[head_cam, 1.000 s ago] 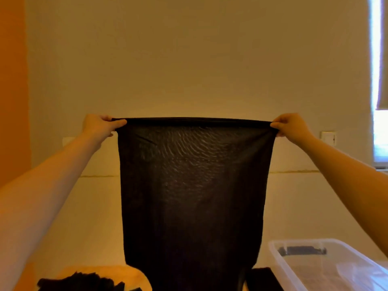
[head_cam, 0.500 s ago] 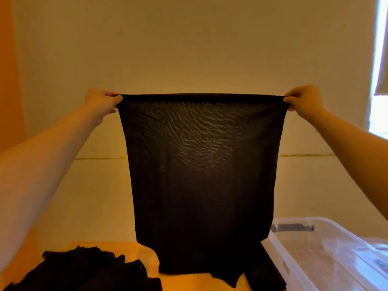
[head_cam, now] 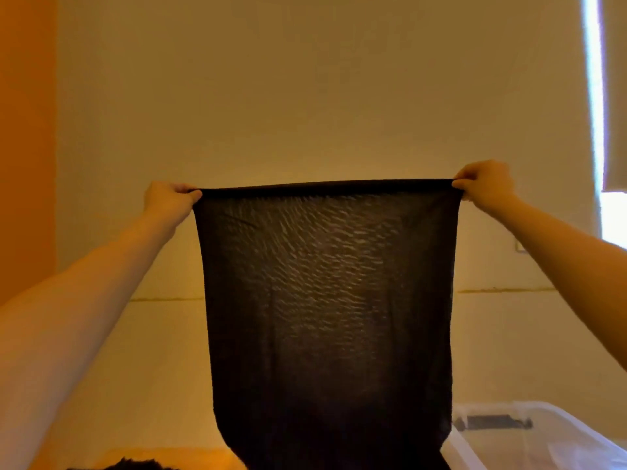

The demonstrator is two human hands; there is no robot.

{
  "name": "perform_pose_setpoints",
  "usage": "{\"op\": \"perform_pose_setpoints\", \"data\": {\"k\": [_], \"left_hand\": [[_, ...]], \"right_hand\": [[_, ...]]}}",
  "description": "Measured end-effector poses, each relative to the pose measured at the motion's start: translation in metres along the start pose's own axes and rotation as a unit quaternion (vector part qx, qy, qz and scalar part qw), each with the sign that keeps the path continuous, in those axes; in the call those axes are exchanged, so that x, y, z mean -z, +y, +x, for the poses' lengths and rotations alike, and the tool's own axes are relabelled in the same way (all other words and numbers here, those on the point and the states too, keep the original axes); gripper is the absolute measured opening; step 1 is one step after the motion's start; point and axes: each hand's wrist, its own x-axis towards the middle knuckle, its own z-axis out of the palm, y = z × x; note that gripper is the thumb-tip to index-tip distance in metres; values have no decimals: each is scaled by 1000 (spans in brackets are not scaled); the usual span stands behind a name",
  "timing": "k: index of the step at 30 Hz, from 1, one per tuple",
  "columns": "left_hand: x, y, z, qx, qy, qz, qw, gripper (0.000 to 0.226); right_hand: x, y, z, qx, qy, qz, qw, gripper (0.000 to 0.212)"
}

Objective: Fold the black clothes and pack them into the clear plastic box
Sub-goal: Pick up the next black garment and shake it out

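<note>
A thin black garment point(head_cam: 325, 317) hangs stretched in the air in front of me, light showing through its weave. My left hand point(head_cam: 168, 201) pinches its top left corner and my right hand point(head_cam: 483, 184) pinches its top right corner, arms held out and up. The garment's lower edge runs off the bottom of the frame. The clear plastic box point(head_cam: 529, 439) stands at the bottom right, partly behind the cloth. The top of a pile of black clothes point(head_cam: 135, 465) peeks in at the bottom left.
A wooden table surface point(head_cam: 190, 457) shows at the bottom left. A pale wall fills the background, with an orange panel point(head_cam: 27, 147) at the left and a bright window point(head_cam: 607, 212) at the right.
The view has tilted upward, so the hands and garment sit lower in the frame and less of the table, pile and box shows. Both hands keep their pinch on the top corners.
</note>
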Motion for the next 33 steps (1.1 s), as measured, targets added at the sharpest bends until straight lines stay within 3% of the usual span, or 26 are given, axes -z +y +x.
{"op": "perform_pose_setpoints", "data": {"k": [7, 16, 33], "left_hand": [[1, 8, -9, -22, 71, -78, 994, 20], [5, 13, -26, -15, 51, -62, 997, 22], [44, 81, -65, -37, 12, -76, 996, 22]], "right_hand": [[9, 3, -4, 1, -36, 9, 999, 18], [27, 9, -16, 9, 5, 28, 1000, 18], [106, -12, -48, 33, -7, 43, 999, 19]]}}
